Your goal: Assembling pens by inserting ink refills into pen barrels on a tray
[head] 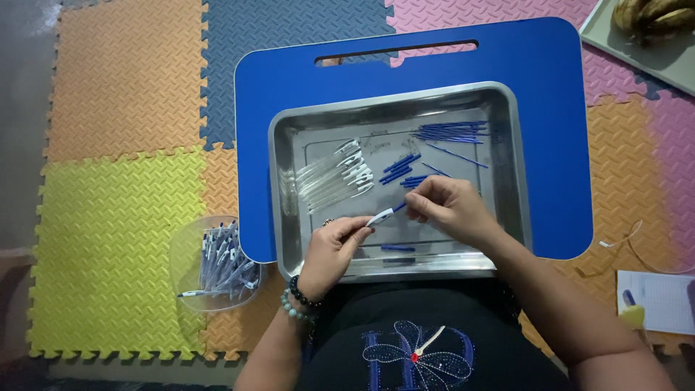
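Note:
My left hand [334,250] grips a clear pen barrel with a white tip [378,217] over the front of a steel tray [284,188]. My right hand [447,208] pinches a small blue part at the barrel's end [399,207]. In the tray lie several clear pen barrels [334,177] at the left, short blue caps [402,171] in the middle and thin blue refills [452,132] at the back right. One blue piece [397,248] lies by the front wall.
The tray rests on a blue lap table [550,130] over coloured foam floor mats. A clear bowl [190,250] with several assembled pens stands at the left. Bananas [651,14] on a grey tray are at the top right; a notepad [662,300] lies at the right.

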